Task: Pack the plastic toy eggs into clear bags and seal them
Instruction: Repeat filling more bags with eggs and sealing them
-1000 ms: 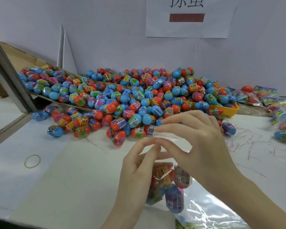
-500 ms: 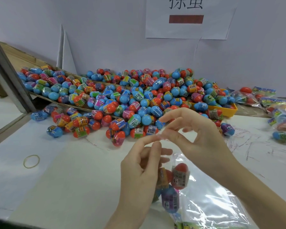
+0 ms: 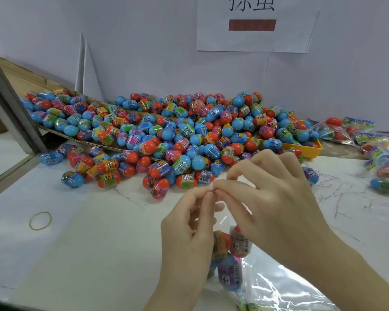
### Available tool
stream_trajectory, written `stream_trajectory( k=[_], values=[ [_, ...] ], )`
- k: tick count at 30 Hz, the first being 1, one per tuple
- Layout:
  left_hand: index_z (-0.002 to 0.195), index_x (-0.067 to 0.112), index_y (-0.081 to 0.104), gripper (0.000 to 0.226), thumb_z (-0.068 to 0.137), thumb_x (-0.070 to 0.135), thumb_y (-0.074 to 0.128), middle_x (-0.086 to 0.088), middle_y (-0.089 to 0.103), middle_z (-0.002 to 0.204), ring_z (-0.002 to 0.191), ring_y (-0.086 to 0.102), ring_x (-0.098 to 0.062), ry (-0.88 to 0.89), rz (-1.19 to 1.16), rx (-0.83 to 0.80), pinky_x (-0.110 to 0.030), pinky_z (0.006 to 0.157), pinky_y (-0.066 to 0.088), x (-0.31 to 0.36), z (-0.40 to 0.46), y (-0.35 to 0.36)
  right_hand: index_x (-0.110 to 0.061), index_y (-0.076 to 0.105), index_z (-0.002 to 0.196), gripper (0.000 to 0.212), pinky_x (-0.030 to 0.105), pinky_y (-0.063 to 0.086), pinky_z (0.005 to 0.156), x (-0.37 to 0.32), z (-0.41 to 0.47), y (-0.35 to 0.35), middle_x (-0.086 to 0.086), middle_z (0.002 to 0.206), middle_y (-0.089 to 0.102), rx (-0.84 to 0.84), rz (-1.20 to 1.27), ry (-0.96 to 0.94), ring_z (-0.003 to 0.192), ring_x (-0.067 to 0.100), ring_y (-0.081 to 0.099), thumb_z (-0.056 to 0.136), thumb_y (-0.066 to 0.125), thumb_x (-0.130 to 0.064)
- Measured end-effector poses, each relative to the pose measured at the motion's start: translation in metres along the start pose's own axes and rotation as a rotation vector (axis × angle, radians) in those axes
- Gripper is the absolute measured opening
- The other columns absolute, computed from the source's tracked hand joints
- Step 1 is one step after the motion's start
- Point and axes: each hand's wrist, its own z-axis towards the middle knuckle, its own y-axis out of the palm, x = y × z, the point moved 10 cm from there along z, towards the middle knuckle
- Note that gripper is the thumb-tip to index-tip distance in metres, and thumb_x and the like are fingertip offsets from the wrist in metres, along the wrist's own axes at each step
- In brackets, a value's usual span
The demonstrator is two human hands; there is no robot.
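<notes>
A clear bag with several toy eggs inside hangs between my hands above the white table. My left hand pinches the bag's top edge between thumb and forefinger. My right hand pinches the same edge right beside it, fingertips meeting near the middle. An orange egg and a purple and blue egg show through the plastic. A big heap of loose blue and orange eggs covers the back of the table.
A rubber band lies at the left. A yellow tray sits under the heap's right side. Filled bags pile up at the far right. Empty clear bags lie under my right wrist. A cardboard flap holds eggs at left.
My hands have risen slightly and come closer, with both sets of fingertips now pinching the bag's top at one spot. The bag of eggs has shifted a little beneath them.
</notes>
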Motion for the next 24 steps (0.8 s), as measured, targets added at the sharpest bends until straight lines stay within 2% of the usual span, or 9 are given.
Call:
stream_trajectory(
  k=[2, 4, 7, 11, 14, 18, 24],
  values=[
    [0.078, 0.04, 0.061, 0.013, 0.082, 0.042, 0.048, 0.025, 0.067, 0.078, 0.075, 0.065, 0.002, 0.07, 0.086, 0.017, -0.018, 0.066, 0.054, 0.005, 0.0, -0.001, -0.016, 0.066, 0.061, 0.02, 0.032, 0.03, 0.063, -0.01, 0.002, -0.001, -0.002, 0.063, 0.058, -0.012, -0.128, -0.094, 0.061, 0.022, 0.052, 0.08, 0.06, -0.012],
    [0.076, 0.043, 0.059, 0.017, 0.09, 0.038, 0.051, 0.03, 0.065, 0.077, 0.072, 0.063, 0.003, 0.133, 0.164, 0.042, -0.011, 0.065, 0.051, 0.01, -0.002, -0.002, -0.017, 0.059, 0.055, 0.022, 0.031, 0.027, 0.064, -0.018, 0.004, -0.002, -0.002, 0.058, 0.053, -0.013, -0.226, -0.183, 0.059, 0.02, 0.048, 0.075, 0.063, -0.008],
    [0.074, 0.046, 0.056, 0.021, 0.081, 0.029, 0.048, 0.036, 0.062, 0.075, 0.073, 0.06, 0.008, 0.171, 0.219, 0.062, -0.001, 0.062, 0.043, 0.014, -0.003, -0.002, -0.016, 0.051, 0.05, 0.028, 0.03, 0.027, 0.061, -0.024, 0.006, -0.004, -0.002, 0.054, 0.044, 0.018, -0.293, -0.262, 0.056, 0.018, 0.045, 0.074, 0.063, -0.006],
    [0.073, 0.047, 0.054, 0.022, 0.08, 0.028, 0.048, 0.039, 0.06, 0.072, 0.073, 0.059, 0.012, 0.198, 0.241, 0.063, 0.0, 0.057, 0.042, 0.018, -0.003, -0.001, -0.016, 0.047, 0.049, 0.032, 0.029, 0.026, 0.061, -0.027, 0.006, -0.006, -0.002, 0.052, 0.039, 0.062, -0.33, -0.3, 0.054, 0.016, 0.042, 0.074, 0.065, -0.008],
    [0.071, 0.046, 0.055, 0.022, 0.08, 0.027, 0.049, 0.033, 0.062, 0.071, 0.069, 0.061, 0.007, 0.216, 0.242, 0.069, -0.001, 0.056, 0.043, 0.019, -0.004, -0.002, -0.016, 0.051, 0.051, 0.03, 0.032, 0.029, 0.062, -0.023, 0.005, -0.006, -0.002, 0.054, 0.046, 0.078, -0.312, -0.273, 0.055, 0.017, 0.048, 0.076, 0.063, -0.006],
    [0.07, 0.045, 0.055, 0.019, 0.079, 0.029, 0.05, 0.026, 0.064, 0.074, 0.067, 0.061, 0.003, 0.215, 0.249, 0.095, -0.002, 0.057, 0.043, 0.017, -0.005, -0.004, -0.018, 0.056, 0.054, 0.027, 0.036, 0.033, 0.071, -0.016, 0.005, -0.006, -0.004, 0.058, 0.054, 0.081, -0.291, -0.2, 0.064, 0.018, 0.058, 0.078, 0.061, -0.008],
    [0.072, 0.043, 0.055, 0.015, 0.081, 0.034, 0.048, 0.028, 0.064, 0.075, 0.067, 0.062, 0.007, 0.221, 0.267, 0.079, -0.001, 0.057, 0.044, 0.019, -0.006, -0.003, -0.017, 0.061, 0.057, 0.027, 0.039, 0.033, 0.081, -0.002, 0.006, -0.007, -0.005, 0.064, 0.061, 0.111, -0.198, -0.048, 0.075, 0.017, 0.062, 0.083, 0.054, -0.015]
  ],
)
